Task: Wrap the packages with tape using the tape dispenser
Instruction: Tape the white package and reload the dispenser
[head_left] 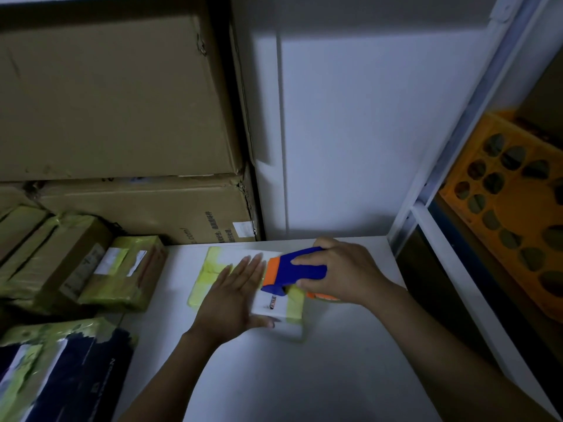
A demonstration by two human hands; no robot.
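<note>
A flat white package with yellow-green tape bands lies on the white table. My left hand presses flat on the package's left half, fingers straight. My right hand grips a blue and orange tape dispenser, which sits on the package's right part. A strip of yellow-green tape runs down the package's right edge below the dispenser. The tape roll is mostly hidden under my right hand.
Several taped brown parcels lie stacked at the left, with a dark taped package in front of them. Large cardboard boxes stand behind. A white wall panel rises at the back. An orange crate sits on a shelf at the right.
</note>
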